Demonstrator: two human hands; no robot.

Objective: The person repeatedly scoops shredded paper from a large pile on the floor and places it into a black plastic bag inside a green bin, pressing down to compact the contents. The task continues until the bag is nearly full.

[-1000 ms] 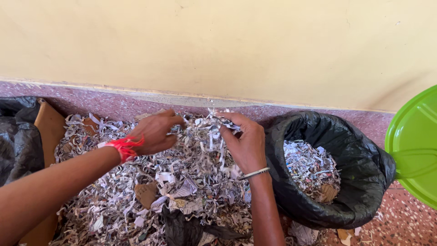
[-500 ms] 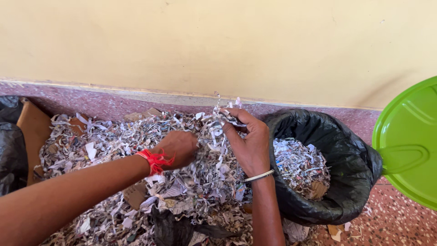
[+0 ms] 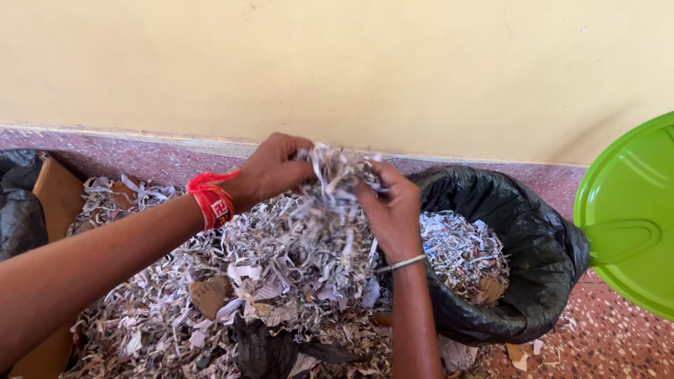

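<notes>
Shredded paper heap [image 3: 210,281], spread wide over the floor against the foot of a pale yellow wall [image 3: 421,63], lying partly on a flattened sheet of brown cardboard [image 3: 60,193]. To its right, touching its edge, an open black bin bag [image 3: 540,281], partly filled with the same shreds. Further right, a bright green plastic lid [image 3: 632,210], upright, apart from the bag. At far left, crumpled black plastic [image 3: 17,210].

Step in hand, judging by the pose: a clump of shreds [image 3: 337,172] lifted clear of the heap's top, just left of the bag's mouth. Left hand [image 3: 274,172] curled shut on the clump's left side; right hand [image 3: 393,210] closed around its right side, fingers bent in, thumb hidden. Strips trailing loose below both hands.

Next move calls for a firm two-handed squeeze and a level carry, since loose strips look ready to drop from the clump. In the way: the bag's slumped near rim, folded inward, plus the right forearm crossing in front of it.

Smaller things: a brown cardboard scrap [image 3: 209,295] and a torn piece of black plastic [image 3: 263,351] mixed into the heap; a red wristband [image 3: 214,200] on the left wrist; a thin metal bangle [image 3: 400,264] on the right.
</notes>
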